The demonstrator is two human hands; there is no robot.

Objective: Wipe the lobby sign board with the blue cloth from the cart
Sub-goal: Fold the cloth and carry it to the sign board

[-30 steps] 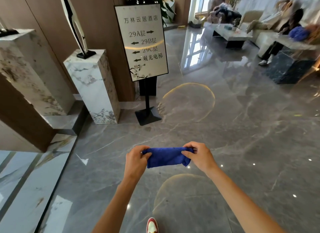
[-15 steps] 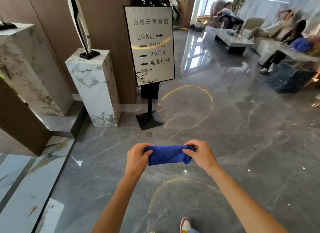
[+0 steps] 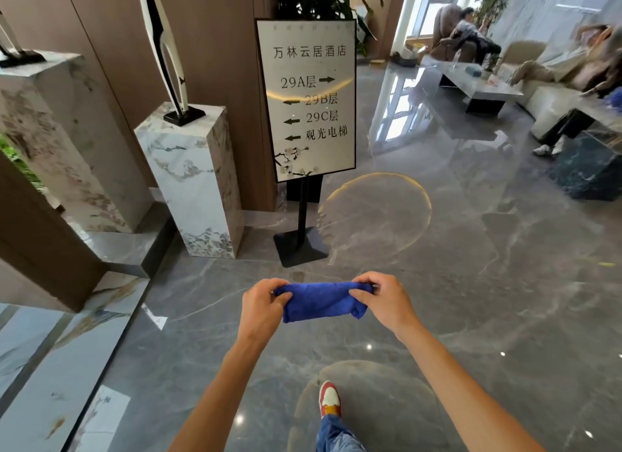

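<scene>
A folded blue cloth [image 3: 321,302] is stretched between my two hands at waist height. My left hand [image 3: 261,308] pinches its left end and my right hand [image 3: 385,302] pinches its right end. Straight ahead stands the lobby sign board [image 3: 308,98], a tall white panel with black characters and arrows in a dark frame. It rests on a thin black pole with a square black base [image 3: 299,246] on the floor. The board is well beyond arm's reach. The cart is out of view.
A white marble pedestal [image 3: 192,182] with a slim sculpture stands left of the sign, a larger one [image 3: 67,142] further left. Brown wall panels are behind. People sit on sofas [image 3: 552,78] at the far right by a low table [image 3: 478,88]. My shoe [image 3: 330,399] steps on glossy grey floor.
The sign board has grown larger and nearer in view as I walk toward it. Both hands keep the same hold on the cloth.
</scene>
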